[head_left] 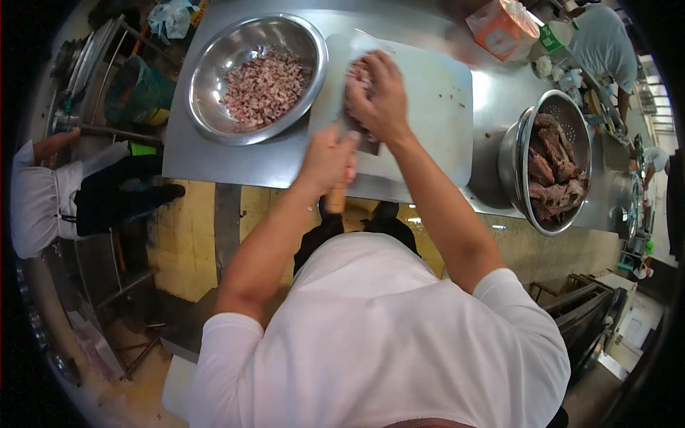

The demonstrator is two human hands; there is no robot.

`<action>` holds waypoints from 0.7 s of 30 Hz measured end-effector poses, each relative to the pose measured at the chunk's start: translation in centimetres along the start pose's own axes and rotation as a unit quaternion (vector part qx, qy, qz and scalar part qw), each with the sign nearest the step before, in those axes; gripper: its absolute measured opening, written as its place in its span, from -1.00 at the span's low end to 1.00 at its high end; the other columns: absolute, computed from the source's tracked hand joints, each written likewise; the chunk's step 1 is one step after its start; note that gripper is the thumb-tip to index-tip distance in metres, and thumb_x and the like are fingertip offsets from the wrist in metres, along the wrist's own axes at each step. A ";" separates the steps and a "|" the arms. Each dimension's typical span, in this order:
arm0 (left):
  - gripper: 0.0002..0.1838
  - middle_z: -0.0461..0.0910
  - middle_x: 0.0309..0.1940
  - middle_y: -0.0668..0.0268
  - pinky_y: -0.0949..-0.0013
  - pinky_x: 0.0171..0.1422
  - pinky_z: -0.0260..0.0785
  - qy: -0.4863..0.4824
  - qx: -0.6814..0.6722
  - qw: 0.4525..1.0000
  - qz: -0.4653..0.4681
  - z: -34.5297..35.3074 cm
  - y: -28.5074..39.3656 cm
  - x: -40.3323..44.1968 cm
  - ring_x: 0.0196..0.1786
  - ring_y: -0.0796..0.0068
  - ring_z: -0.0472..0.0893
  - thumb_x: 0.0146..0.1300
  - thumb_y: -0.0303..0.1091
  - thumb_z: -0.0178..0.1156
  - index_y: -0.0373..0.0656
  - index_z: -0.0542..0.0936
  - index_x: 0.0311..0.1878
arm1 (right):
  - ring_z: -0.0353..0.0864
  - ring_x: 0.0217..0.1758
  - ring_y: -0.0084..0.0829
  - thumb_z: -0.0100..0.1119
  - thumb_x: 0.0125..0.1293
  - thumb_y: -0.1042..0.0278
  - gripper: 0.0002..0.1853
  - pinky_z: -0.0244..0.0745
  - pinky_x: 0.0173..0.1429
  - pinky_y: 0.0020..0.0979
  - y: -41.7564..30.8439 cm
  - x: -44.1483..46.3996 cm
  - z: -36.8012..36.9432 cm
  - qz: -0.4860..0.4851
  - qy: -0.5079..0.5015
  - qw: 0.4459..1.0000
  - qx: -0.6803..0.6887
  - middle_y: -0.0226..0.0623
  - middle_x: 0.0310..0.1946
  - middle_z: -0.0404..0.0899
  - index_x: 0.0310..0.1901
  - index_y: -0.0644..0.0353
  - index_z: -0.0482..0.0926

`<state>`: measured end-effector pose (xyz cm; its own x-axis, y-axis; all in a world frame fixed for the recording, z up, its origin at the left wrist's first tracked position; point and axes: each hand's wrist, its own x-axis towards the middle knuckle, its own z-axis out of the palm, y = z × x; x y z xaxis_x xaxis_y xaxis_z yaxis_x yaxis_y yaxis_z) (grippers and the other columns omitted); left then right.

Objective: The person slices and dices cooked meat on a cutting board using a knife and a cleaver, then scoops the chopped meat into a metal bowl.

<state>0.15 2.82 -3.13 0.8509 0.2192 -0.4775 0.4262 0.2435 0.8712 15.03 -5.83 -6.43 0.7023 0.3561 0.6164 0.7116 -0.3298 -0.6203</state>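
My left hand [327, 160] is wrapped round the wooden handle [335, 198] of a broad-bladed knife [369, 145]. The blade points away from me over a white cutting board [435, 121], partly hidden by my hands. My right hand [382, 96], slightly blurred, curls over a heap of chopped meat [359, 75] and presses it against the blade. Left of the board, a large steel bowl [207, 118] holds a pile of small diced meat [265, 89]. A few meat crumbs lie on the board's right part.
On the right table edge, a steel colander [581, 132] set in another bowl holds large dark pieces of cooked meat [556, 171]. An orange-and-white package [503, 30] stands at the back of the steel table [285, 162]. Other people [46, 200] are at left and upper right.
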 end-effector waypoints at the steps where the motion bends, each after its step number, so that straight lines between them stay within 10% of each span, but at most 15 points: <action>1: -0.81 0.50 -0.63 0.39 0.42 -0.65 0.38 0.034 0.041 0.998 0.037 -2.3 1.0 -0.4 -0.69 0.56 0.50 0.52 -0.29 0.20 -0.15 0.47 -0.20 | 0.47 0.34 0.16 0.36 0.24 0.16 -0.54 0.38 0.44 -0.01 -2.3 1.5 2.0 0.018 -0.012 1.000 0.021 0.13 0.26 0.49 0.10 0.25 0.60; 5: -0.81 0.60 -0.56 0.20 0.21 -0.52 0.51 0.127 0.142 0.980 0.053 -11.6 5.8 -1.7 -0.59 0.33 0.64 0.51 -0.28 0.15 -0.23 0.51 -0.13 | 0.51 0.30 0.14 0.32 0.31 0.16 -0.52 0.43 0.39 0.02 -6.2 5.2 10.6 -0.038 -0.010 0.991 0.125 0.15 0.20 0.55 0.17 0.26 0.59; 7: -0.78 0.71 -0.34 -0.09 -0.11 -0.11 0.57 0.229 0.470 0.838 0.158 -14.9 7.4 -2.2 -0.26 -0.17 0.72 0.49 -0.32 0.11 -0.30 0.56 -0.03 | 0.53 0.29 0.12 0.31 0.32 0.19 -0.54 0.44 0.39 0.00 -6.3 5.4 12.1 -0.059 -0.029 0.988 0.143 0.13 0.18 0.57 0.18 0.25 0.59; 10: -0.76 0.69 -0.15 -0.22 -0.25 0.18 0.41 0.250 0.591 0.761 0.092 -17.1 9.2 -4.0 0.02 -0.41 0.61 0.47 -0.33 0.07 -0.33 0.57 0.00 | 0.60 0.17 0.06 0.28 0.33 0.32 -0.71 0.48 0.30 -0.04 -4.0 5.8 8.1 0.049 -0.103 0.991 0.068 0.04 0.02 0.66 0.04 0.23 0.67; 16: -0.75 0.64 -0.23 -0.24 -0.25 0.01 0.37 0.283 0.491 0.808 0.162 -17.8 7.6 -2.7 -0.03 -0.41 0.59 0.49 -0.27 0.11 -0.32 0.49 -0.12 | 0.67 -0.02 0.03 0.37 0.22 0.24 -0.65 0.59 0.15 -0.03 0.3 1.0 -3.0 0.275 -0.323 0.898 -0.119 -0.02 -0.14 0.69 -0.05 0.28 0.65; 18: -0.75 0.64 -0.26 -0.24 -0.22 0.01 0.39 0.286 0.460 0.825 0.163 -16.2 7.0 -1.7 -0.04 -0.39 0.60 0.48 -0.26 0.11 -0.32 0.50 -0.13 | 0.60 0.09 0.07 0.40 0.18 0.25 -0.56 0.61 0.17 -0.02 3.2 -3.2 -2.9 0.008 -0.244 0.949 -0.201 -0.01 0.05 0.62 0.04 0.30 0.59; 21: -0.74 0.65 -0.39 -0.11 -0.09 -0.10 0.47 0.267 0.435 0.827 0.237 -13.0 5.0 0.2 -0.23 -0.18 0.70 0.48 -0.25 0.11 -0.31 0.52 -0.14 | 0.53 0.16 0.11 0.36 0.20 0.33 -0.59 0.61 0.15 -0.05 4.7 -3.8 -2.3 0.006 -0.271 0.936 -0.224 -0.02 0.17 0.54 0.07 0.27 0.57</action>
<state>-1.48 16.34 -0.34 0.8282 0.5370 0.1604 0.3409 -0.7099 0.6163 15.69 -10.72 -10.57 0.6852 0.7009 0.1982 0.7244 -0.6274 -0.2858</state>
